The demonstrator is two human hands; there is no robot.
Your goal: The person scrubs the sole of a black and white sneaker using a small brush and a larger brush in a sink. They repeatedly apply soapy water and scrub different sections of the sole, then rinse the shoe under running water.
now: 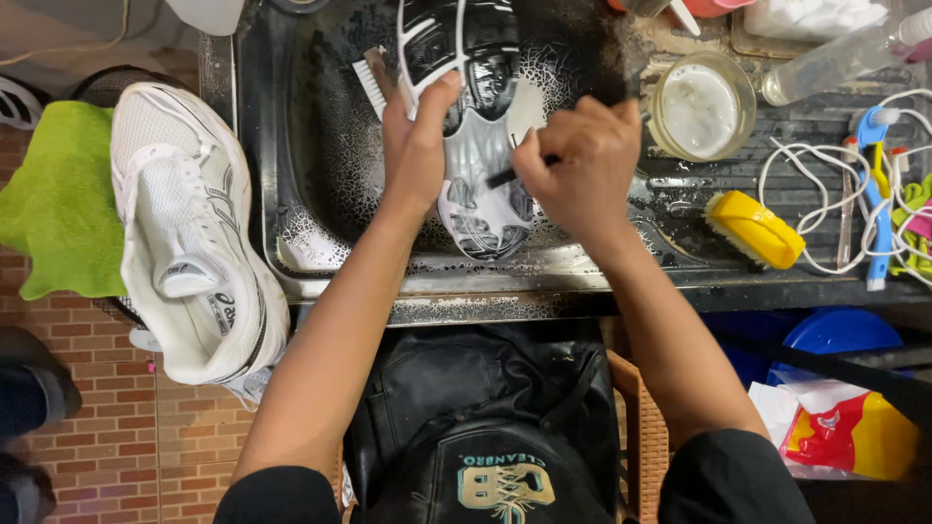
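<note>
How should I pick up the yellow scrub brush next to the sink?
Grab the yellow scrub brush from above, across its smooth yellow back. It lies apart on the dark draining board, bristles along its lower-left edge, so the curved back is free. Mind the white cords beside it.

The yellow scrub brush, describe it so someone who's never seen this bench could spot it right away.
Start at the dark wet tray where the hands scrub a shoe's sole, then look right along the black counter. The yellow scrub brush lies below the round tub of white soapy liquid, beside tangled white laces; it is the only solid-yellow thing there.
</note>
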